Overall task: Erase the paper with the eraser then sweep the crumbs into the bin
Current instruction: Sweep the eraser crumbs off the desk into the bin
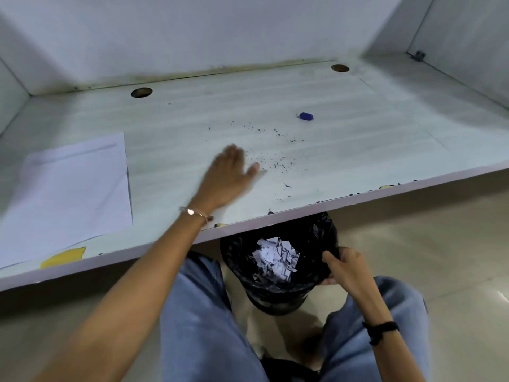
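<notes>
Our erasing looks done: the eraser (306, 116) lies toward the surface's (358, 150) far right, the paper (74, 186) at its left edge. Crumbs (275, 158) remain mid-surface. Our left hand (230, 175) lies flat, fingers straight, beside them; our right hand (340, 267) grips the bin (275, 271) under the near edge.

We find an office or study workstation. The white desk (358, 150) is enclosed by pale partition panels (192, 37) along its back edge and both side edges, forming a cubicle. Near the back edge one round cable hole (141, 92) is cut toward the left and a second cable hole (340, 68) toward the right. A lined sheet of paper (71, 186) lies at the front left corner; a blue eraser (306, 116) sits right of centre. Below the front edge a bin (275, 301) lined with a black bag holds torn paper scraps (275, 257). The floor (454, 244) is glossy beige tile.
</notes>
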### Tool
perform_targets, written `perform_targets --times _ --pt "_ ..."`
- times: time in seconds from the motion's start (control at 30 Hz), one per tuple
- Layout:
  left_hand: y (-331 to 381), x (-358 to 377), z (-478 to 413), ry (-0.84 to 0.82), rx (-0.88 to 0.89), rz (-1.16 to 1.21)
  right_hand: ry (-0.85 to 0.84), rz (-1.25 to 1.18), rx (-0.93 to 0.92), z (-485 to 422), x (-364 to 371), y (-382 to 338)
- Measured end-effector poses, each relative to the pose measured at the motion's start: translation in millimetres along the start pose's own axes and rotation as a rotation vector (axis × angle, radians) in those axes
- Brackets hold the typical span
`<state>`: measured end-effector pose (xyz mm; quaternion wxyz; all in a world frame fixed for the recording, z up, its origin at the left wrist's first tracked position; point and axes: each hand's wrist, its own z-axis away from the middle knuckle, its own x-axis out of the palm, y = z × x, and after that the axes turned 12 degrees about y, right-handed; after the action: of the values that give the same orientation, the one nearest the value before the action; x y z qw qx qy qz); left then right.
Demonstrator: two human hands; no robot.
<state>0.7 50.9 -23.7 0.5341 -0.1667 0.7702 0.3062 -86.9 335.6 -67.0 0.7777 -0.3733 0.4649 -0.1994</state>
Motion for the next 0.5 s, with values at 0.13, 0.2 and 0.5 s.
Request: perform_targets --times 0.13,0.2,0.5 --pt "42.3 -3.7 46.0 -0.249 0.369 0.133 0.011 -0.025 0.016 -5.3 -0.8 -3.8" --pt "20.0 -12.2 27.6 -0.109 0.32 0.133 0.022 -0.028 0.021 -7.4 -4.2 -6.8" --pt "-28.8 -7.8 -32.7 0.046 0.089 0.024 0.028 -0.071 0.098 -12.3 -0.8 -8.3"
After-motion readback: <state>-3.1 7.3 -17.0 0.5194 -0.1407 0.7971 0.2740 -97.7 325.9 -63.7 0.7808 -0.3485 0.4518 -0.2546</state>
